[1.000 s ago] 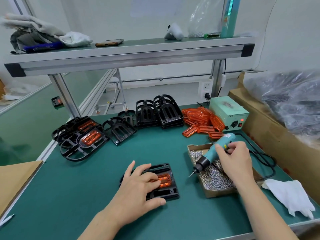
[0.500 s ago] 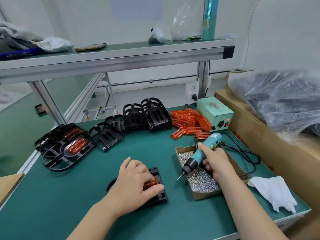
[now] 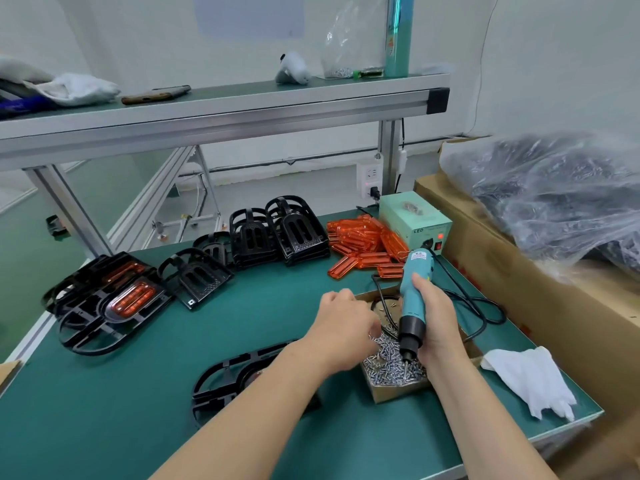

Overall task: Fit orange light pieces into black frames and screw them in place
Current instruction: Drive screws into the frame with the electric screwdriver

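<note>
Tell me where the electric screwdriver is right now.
Head view, right of centre: the electric screwdriver stands tip-down in the right hand, over the cardboard box of screws, just in front of the green power box.

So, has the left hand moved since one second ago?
Yes. The left hand left the black frame and went right, into the screw box, near the screwdriver.
</note>
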### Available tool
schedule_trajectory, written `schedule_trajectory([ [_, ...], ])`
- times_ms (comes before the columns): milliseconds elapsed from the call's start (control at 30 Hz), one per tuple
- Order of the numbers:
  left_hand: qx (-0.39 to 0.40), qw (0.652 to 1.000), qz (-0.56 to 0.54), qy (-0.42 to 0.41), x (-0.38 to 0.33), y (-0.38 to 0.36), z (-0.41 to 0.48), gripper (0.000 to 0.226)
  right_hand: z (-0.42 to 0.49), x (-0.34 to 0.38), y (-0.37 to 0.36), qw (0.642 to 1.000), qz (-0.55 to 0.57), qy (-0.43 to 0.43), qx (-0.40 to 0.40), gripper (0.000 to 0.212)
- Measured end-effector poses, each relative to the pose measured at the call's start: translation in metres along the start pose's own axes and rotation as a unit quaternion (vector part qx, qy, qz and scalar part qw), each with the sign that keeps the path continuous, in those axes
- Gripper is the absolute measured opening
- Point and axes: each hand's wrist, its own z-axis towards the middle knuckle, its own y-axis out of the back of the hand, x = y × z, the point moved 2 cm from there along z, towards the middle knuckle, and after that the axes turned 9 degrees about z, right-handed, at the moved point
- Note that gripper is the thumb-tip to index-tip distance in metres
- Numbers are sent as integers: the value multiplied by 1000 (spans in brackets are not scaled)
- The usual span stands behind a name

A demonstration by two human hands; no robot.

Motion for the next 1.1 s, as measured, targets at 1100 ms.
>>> schedule_trajectory([
  [1100,-53,922,-357,142,17,-7,-27,22,-8,7,-10,995,75,-64,29,39],
])
